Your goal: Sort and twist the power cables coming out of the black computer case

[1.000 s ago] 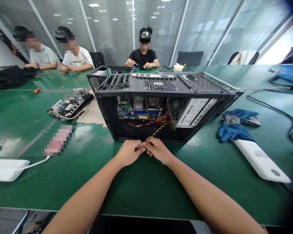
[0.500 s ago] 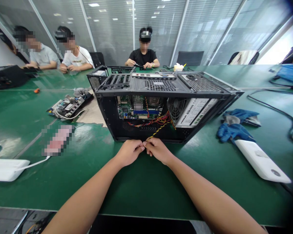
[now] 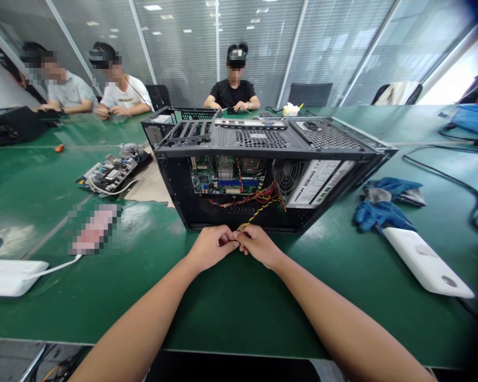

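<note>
A yellow-and-black twisted cable (image 3: 258,212) runs out of the open computer case (image 3: 171,191) toward me. Its near end is pinched in my right hand (image 3: 257,245), just outside the case's lower edge. My left hand (image 3: 213,248) meets it there, thumb and forefinger closed at the cable's end; the tip is hidden by the fingers. Inside the case sit a green motherboard (image 3: 207,183), a power supply (image 3: 316,183) with a fan grille, and a bundle of coloured wires (image 3: 239,201).
Left of the case lie a circuit board assembly (image 3: 111,175) on cardboard (image 3: 155,185), a phone (image 3: 97,228) and a white power bank (image 3: 16,277). To the right are blue gloves (image 3: 382,212), another white power bank (image 3: 426,260) and a black cable (image 3: 454,172). Several people sit across the table.
The fingers of my left hand have shifted slightly, with the thumb reaching further right against the right fingertips. My right hand keeps its pinch on the cable, and the case has not moved.
</note>
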The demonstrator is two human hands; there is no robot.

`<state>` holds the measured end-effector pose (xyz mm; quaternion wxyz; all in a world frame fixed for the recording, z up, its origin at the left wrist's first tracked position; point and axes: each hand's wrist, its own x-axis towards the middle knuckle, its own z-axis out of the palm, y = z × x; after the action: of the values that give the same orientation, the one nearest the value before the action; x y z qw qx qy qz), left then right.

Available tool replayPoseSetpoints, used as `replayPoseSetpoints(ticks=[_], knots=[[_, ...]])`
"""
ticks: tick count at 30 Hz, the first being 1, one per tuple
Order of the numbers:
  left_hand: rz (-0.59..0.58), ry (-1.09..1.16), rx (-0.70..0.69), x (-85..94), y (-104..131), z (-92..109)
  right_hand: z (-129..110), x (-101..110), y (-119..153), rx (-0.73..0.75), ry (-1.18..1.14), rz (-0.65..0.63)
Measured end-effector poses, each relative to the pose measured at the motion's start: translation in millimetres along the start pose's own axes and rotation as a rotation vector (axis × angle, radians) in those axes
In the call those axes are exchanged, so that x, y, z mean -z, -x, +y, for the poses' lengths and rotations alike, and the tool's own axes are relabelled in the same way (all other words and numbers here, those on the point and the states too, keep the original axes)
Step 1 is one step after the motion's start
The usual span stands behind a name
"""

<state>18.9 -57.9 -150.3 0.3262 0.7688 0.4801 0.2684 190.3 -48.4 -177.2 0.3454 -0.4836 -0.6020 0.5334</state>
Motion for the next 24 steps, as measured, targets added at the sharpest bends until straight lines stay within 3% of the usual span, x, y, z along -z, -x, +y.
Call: replayPoseSetpoints(ticks=[12,24], knots=[[-0.008,-0.178,-0.070,0.2,-0.8,-1.4,-2.9,0.8,1.9,0.005,0.016,-0.003],[-0.020,-0.162,-0.080,1.5,-0.1,1.4,1.0,-0.1,0.7,0.006,0.007,-0.004]])
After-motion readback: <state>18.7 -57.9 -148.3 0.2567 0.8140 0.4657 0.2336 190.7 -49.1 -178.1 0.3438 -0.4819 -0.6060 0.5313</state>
